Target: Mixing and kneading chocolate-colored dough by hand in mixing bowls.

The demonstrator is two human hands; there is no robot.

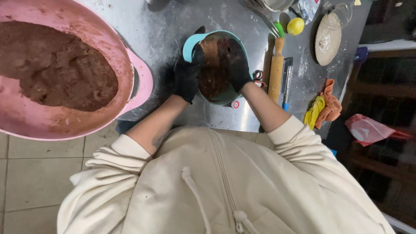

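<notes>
Hands in black gloves, centre of the head view, both busy at a small teal bowl point(225, 65). Left hand point(187, 76) is cupped round the bowl's left rim, gripping it; right hand point(234, 60) reaches over into the bowl, fingers curled down onto the brown dough point(212, 80) inside — whether it's squeezing a lump or just pressing, I cannot tell. That dough looks soft, dense and sticky, smearing the bowl wall, so it would cling to gloves; the bowl looks light and likely to skid, best held by the rim, as the left does.

Upper left, a big pink tub point(138, 82) sits heaped with more of the brown mix, looking heavy. Right of the bowl lies a rolling pin point(276, 69), with a whisk point(264, 15) and a lemon point(295, 26) above it, a round board point(328, 39) further right, and orange and yellow cloths point(323, 108) at the edge.

The desk point(173, 26) is steel, dusted with flour. Tiled floor point(34, 173) lower left; dark shelving on the right.
</notes>
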